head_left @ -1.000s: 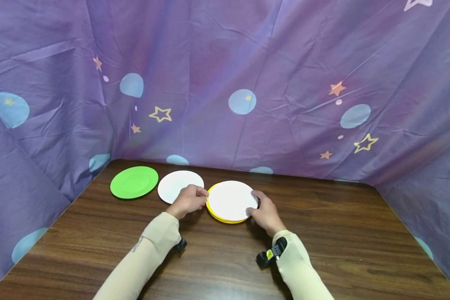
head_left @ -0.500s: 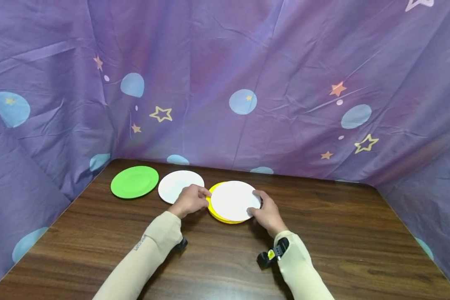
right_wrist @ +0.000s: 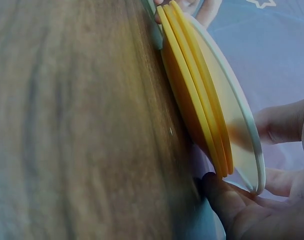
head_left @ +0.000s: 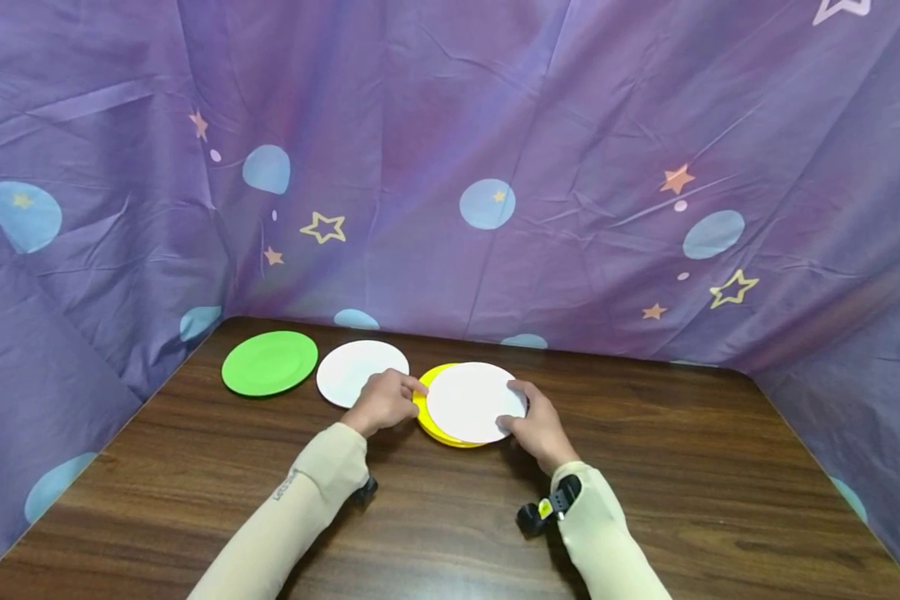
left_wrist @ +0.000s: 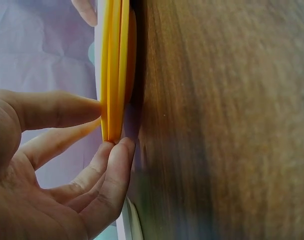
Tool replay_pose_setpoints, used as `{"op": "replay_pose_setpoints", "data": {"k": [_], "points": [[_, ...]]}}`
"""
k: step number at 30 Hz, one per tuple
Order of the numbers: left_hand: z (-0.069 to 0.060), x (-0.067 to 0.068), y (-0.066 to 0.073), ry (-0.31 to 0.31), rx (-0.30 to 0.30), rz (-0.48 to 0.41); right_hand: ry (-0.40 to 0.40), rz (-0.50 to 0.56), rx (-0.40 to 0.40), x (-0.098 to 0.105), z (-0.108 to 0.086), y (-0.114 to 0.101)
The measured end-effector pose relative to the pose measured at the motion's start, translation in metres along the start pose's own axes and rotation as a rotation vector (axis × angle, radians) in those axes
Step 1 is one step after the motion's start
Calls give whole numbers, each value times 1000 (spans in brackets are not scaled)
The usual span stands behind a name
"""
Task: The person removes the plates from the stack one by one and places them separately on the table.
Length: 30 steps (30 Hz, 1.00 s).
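Observation:
A stack of yellow plates (head_left: 423, 410) lies under a white plate (head_left: 476, 402), which is shifted to the right so that a yellow crescent shows on the left. The left hand (head_left: 386, 402) pinches the left edge of the yellow stack; in the left wrist view its fingers (left_wrist: 119, 165) are at the rims of the yellow plates (left_wrist: 112, 75). At the right edge, the right hand (head_left: 540, 427) grips the white plate. The right wrist view shows that white plate (right_wrist: 242, 110) separated from the yellow plates (right_wrist: 202, 95) by a gap at the right hand's end.
A second white plate (head_left: 352, 371) lies left of the stack, partly behind the left hand. Farther left is a green plate (head_left: 270, 364). The brown wooden table (head_left: 682, 467) is bordered by a purple patterned cloth (head_left: 390, 150) at the back and sides.
The gripped white plate has slid right over the yellow stack, uncovering more yellow on the left. The right hand has moved slightly right with it; the left hand remains at the stack's edge.

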<state>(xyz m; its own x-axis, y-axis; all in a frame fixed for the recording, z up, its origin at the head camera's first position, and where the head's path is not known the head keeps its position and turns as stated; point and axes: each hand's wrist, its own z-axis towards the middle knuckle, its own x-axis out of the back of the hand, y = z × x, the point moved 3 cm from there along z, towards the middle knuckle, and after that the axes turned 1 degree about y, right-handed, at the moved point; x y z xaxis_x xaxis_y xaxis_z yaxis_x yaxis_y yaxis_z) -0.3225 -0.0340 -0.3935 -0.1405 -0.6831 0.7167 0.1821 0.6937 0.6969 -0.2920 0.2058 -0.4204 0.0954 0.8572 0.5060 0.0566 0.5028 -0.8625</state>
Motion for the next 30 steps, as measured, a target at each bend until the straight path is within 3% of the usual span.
{"op": "replay_pose_setpoints", "data": {"k": [12,30], "points": [[-1,-2,-2,26,38,3,-20,49,-29,6,4,8],[0,-3,-3,2,58,26,21,74,-91,39,0,13]]}}
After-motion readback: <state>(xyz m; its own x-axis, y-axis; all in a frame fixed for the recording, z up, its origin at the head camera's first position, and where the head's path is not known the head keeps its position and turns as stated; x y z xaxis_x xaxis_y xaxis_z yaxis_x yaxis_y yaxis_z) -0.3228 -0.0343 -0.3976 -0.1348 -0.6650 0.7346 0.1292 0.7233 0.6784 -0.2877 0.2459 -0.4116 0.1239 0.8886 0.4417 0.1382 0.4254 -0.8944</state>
